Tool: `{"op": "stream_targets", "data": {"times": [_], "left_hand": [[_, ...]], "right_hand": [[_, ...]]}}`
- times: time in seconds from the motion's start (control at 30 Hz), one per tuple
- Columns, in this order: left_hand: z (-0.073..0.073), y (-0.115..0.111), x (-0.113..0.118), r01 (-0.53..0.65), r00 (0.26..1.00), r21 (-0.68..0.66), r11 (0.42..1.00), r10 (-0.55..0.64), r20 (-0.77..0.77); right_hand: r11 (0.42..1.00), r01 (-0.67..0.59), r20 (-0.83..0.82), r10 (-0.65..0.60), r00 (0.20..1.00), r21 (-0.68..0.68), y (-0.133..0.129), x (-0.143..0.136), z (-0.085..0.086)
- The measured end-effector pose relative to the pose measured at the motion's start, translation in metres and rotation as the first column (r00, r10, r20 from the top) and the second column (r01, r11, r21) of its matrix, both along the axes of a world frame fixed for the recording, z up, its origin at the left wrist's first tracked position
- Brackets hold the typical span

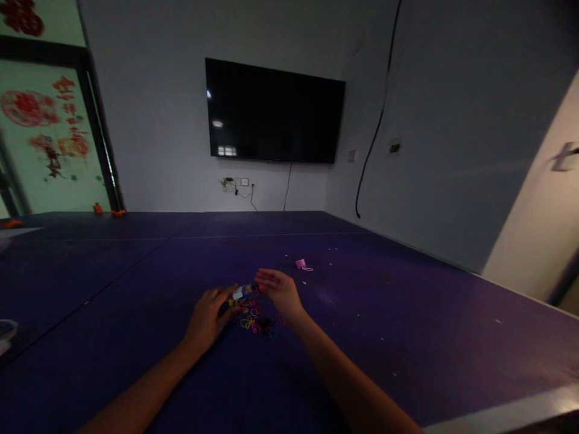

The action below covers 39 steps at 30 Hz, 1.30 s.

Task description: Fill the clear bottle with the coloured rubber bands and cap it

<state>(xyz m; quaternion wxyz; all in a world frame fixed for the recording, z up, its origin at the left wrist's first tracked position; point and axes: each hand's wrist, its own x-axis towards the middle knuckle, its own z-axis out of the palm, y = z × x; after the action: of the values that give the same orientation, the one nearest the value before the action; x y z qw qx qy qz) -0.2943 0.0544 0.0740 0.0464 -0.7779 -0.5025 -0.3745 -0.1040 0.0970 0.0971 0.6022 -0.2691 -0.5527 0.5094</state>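
Observation:
A small clear container (239, 293) with a pale label lies tipped on its side, colourful bands showing inside it. My left hand (205, 319) grips it from the left, thumb below and fingers above. At the container's right end is my right hand (279, 294), its fingers stretched out and cupped, with nothing visible in them; I cannot tell whether they touch the container. Below and between my hands lies a loose pile of small elastic hair bands (254, 320) in pink, yellow, blue and dark colours.
A pink lid-like piece with a loop (301, 264) lies beyond my right hand. Small white scraps dot the dark purple surface (362, 289). A whitish item (5, 337) sits at the left edge. Orange objects (98, 208) stand far left, and a television (275, 114) hangs on the wall.

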Motion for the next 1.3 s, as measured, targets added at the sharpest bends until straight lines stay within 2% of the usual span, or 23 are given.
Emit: {"op": "stream_targets", "data": {"times": [0.17, 0.33, 0.4, 0.53, 0.67, 0.83, 1.1, 1.3], "left_hand": [[0.006, -0.006, 0.004, 0.048, 0.999, 0.01, 0.999, -0.047, -0.026], [0.008, -0.008, 0.006, 0.089, 0.994, 0.004, 0.996, -0.088, -0.057], [0.007, -0.007, 0.005, 0.082, 0.995, 0.004, 0.997, -0.082, -0.052], [0.002, -0.002, 0.002, 0.031, 0.999, 0.019, 0.999, -0.031, 0.015], [-0.002, 0.002, -0.002, -0.027, 0.996, 0.038, 0.999, 0.024, 0.086], [-0.001, 0.003, -0.003, -0.041, 0.993, 0.048, 0.998, 0.035, 0.116], [-0.003, 0.004, -0.003, -0.001, 0.995, 0.076, 0.997, -0.006, 0.098], [-0.003, 0.003, -0.002, -0.02, 0.995, 0.06, 0.998, 0.014, 0.103]], "right_hand": [[0.996, 0.089, 0.111, -0.09, 0.99, 0.014, -0.002, -0.002, -0.002], [0.953, 0.184, 0.287, -0.251, 0.925, 0.243, -0.006, -0.001, -0.002], [0.943, 0.194, 0.315, -0.278, 0.908, 0.272, -0.006, 0.0, -0.002], [0.948, 0.204, 0.242, -0.263, 0.934, 0.244, -0.006, 0.003, 0.0], [0.929, 0.268, 0.182, -0.319, 0.93, 0.255, -0.009, 0.006, 0.004], [0.911, 0.194, 0.253, -0.297, 0.921, 0.364, -0.016, 0.004, 0.005], [0.893, 0.13, 0.336, -0.293, 0.895, 0.431, -0.02, 0.0, 0.002], [0.859, 0.239, 0.29, -0.395, 0.872, 0.452, -0.021, 0.004, 0.002]]}}
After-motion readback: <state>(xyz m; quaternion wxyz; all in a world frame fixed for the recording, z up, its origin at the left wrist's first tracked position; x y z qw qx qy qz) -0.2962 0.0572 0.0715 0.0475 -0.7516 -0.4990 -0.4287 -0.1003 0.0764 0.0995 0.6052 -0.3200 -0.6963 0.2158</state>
